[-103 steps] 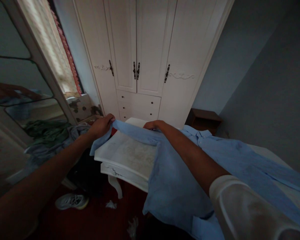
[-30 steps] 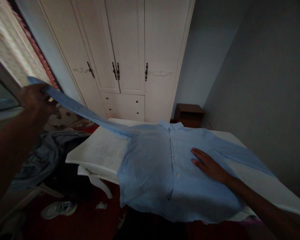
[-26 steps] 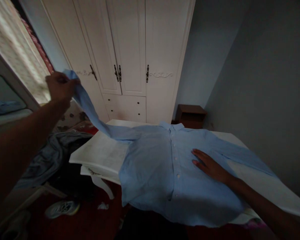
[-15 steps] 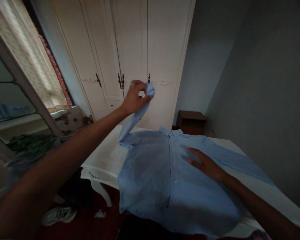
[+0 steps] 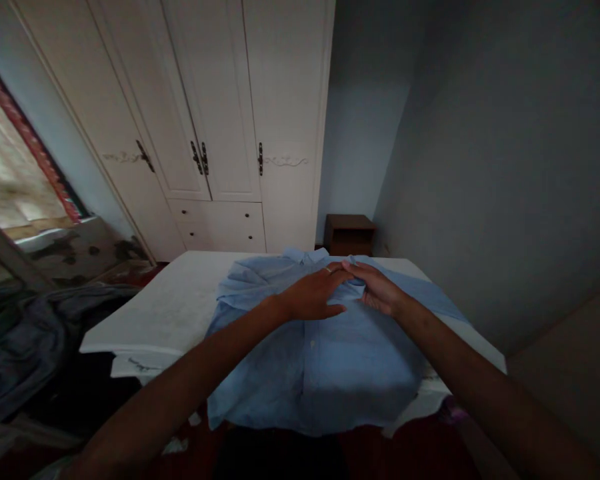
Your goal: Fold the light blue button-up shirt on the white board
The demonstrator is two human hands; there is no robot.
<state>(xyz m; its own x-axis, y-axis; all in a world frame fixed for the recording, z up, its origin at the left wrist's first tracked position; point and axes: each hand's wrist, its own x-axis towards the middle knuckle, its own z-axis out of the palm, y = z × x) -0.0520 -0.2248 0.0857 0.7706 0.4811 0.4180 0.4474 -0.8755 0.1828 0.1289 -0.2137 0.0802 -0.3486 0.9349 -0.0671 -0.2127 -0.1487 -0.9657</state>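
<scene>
A light blue button-up shirt point(image 5: 360, 353) lies front side up on a white table point(image 5: 155, 300), its hem hanging over the near edge. One sleeve is folded across the chest, and its cuff lies between my hands. My right hand point(image 5: 380, 290) is closed on this cuff, fingers bent around the cloth. Over the sleeve rests my left hand point(image 5: 313, 293), with a ring on one finger. Its fingers reach to the right fingertips, and its thumb stands apart. The other sleeve stretches out toward the right side of the table.
Behind the table stands a white wardrobe point(image 5: 290, 120) with dark handles. A small brown cabinet point(image 5: 350, 230) is beside it, near the grey wall. Dark clothes point(image 5: 25, 340) are heaped at the left. A curtain point(image 5: 15, 167) hangs at the far left.
My left hand has brought the raised sleeve down and across the shirt's chest. My right hand has closed on the cuff. The view has turned to the right.
</scene>
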